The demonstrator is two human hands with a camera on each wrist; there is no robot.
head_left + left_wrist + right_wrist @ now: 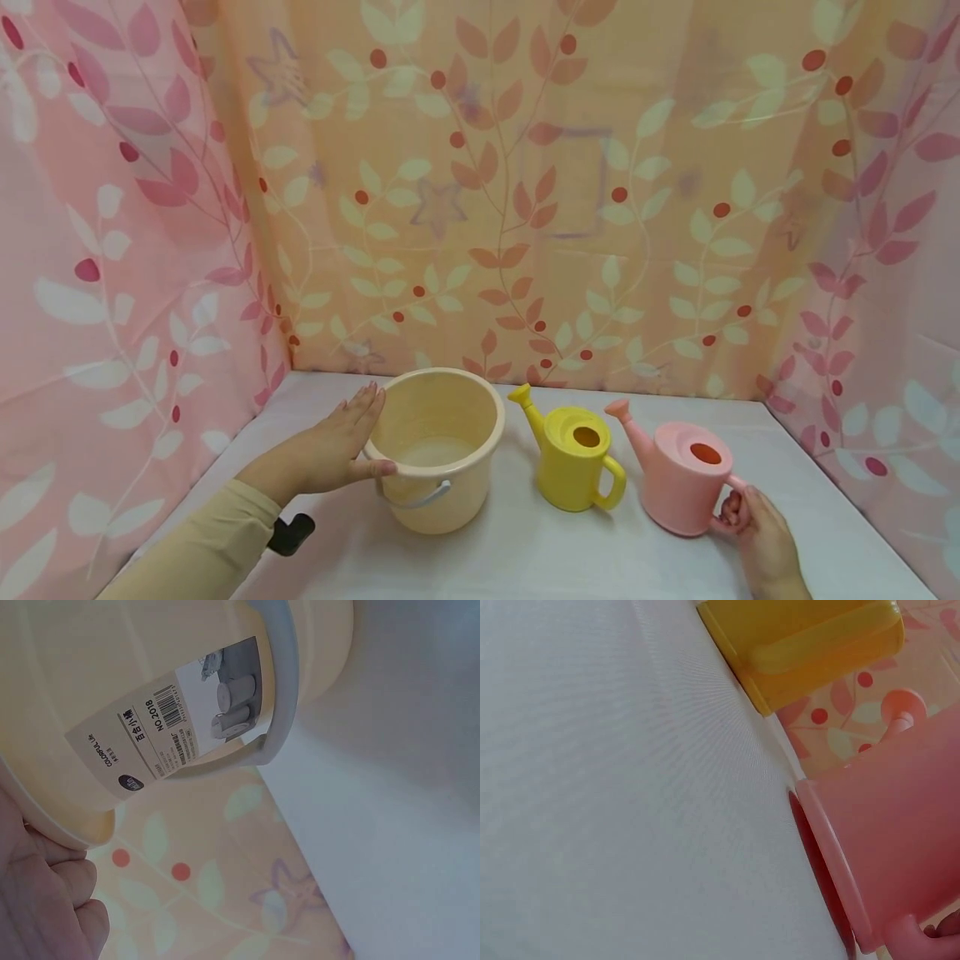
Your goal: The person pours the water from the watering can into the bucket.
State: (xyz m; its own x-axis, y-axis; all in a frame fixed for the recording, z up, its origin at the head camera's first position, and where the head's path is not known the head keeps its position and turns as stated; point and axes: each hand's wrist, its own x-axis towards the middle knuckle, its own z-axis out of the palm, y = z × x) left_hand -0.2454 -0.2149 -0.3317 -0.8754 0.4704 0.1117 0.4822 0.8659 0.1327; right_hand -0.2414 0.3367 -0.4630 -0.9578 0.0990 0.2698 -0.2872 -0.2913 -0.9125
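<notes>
A cream bucket (435, 500) stands upright on the table, a grey handle hanging at its side. My left hand (330, 454) touches the bucket's left rim with fingers extended and thumb spread along the near edge. The left wrist view shows the bucket's printed label (169, 716) and the fingers at the rim. To the right, my right hand (768, 533) grips the handle of a pink watering can (678, 487), fingers curled round it. Its base is close over the table in the right wrist view. Between bucket and pink can stands a yellow watering can (570, 471), spout pointing left.
The white table (540, 558) is enclosed by leaf-patterned cloth (510, 208) at the back and on both sides. A small black object (291, 534) shows under the left wrist. Both watering cans have spouts reaching up and leftward.
</notes>
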